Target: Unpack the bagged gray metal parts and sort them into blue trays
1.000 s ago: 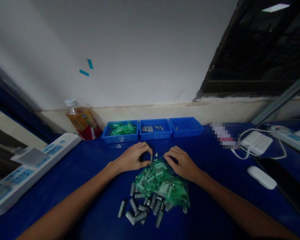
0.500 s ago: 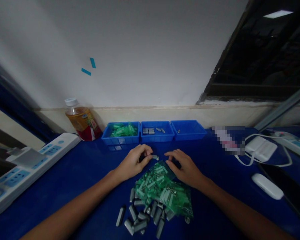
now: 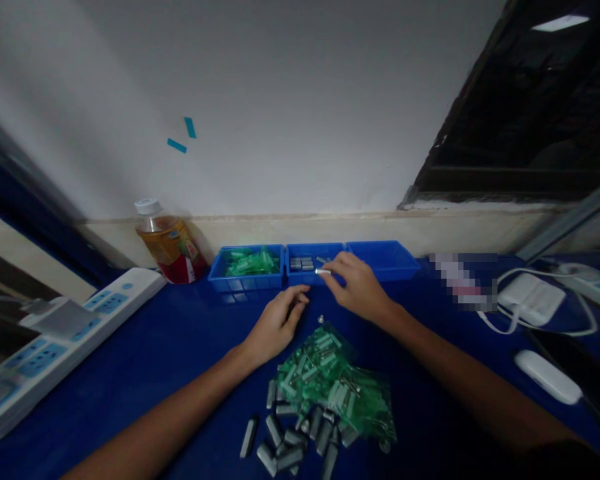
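Note:
My right hand (image 3: 356, 288) reaches to the front edge of the middle blue tray (image 3: 314, 271) and pinches a small grey metal piece (image 3: 323, 271) between thumb and fingertip. My left hand (image 3: 277, 323) rests on the blue table with curled fingers; I cannot make out anything in it. A small round silver part (image 3: 321, 319) lies on the table between the hands. Nearer me sits a heap of green plastic sleeves (image 3: 336, 387) mixed with grey metal pieces (image 3: 290, 443). The left blue tray (image 3: 245, 267) holds green sleeves. The right blue tray (image 3: 383, 260) looks almost bare.
A bottle of amber drink (image 3: 166, 243) stands by the wall at left. A white power strip (image 3: 55, 340) lies along the left side. White chargers with cable (image 3: 530, 299) and a white oblong device (image 3: 547, 377) lie at right.
My right hand has left the heap and moved forward to the middle tray with a grey piece. My left hand has loosened its pinch and stays near the heap.

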Motion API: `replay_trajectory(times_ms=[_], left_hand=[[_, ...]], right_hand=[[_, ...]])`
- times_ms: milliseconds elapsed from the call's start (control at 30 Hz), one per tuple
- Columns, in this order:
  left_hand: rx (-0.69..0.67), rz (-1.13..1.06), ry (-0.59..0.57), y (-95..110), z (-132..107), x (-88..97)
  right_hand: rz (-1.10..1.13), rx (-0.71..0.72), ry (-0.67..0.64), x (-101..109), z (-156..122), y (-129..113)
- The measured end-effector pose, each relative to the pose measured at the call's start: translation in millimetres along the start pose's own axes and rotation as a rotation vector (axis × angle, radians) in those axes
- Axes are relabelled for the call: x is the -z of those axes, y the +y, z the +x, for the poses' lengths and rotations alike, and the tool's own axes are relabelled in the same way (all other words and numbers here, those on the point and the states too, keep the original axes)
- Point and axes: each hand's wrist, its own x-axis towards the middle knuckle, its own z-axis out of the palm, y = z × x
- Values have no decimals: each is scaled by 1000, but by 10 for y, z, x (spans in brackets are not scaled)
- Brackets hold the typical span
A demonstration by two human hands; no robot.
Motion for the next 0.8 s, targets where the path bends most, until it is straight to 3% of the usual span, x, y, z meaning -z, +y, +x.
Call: replay_trajectory(times_ms=[67, 167, 267, 433, 633, 800], left_hand=[[-100, 121, -94, -5, 12, -7], [-201, 277, -304, 28, 10, -7], [-207, 295, -364, 50, 10, -4], [-175, 217, -300, 20, 17, -19], [-129, 99, -162, -24, -8, -35], [88, -161, 37, -52, -15, -23]], right_hand=[[-25, -116, -59, -7, 262, 188], [-51, -174, -378, -76, 570, 379], [-43, -164, -614, -196, 733, 430], [-80, -141, -702, -365, 862, 376], [-154, -84, -715, -454, 980, 267], [-140, -70, -608, -382, 935, 188]])
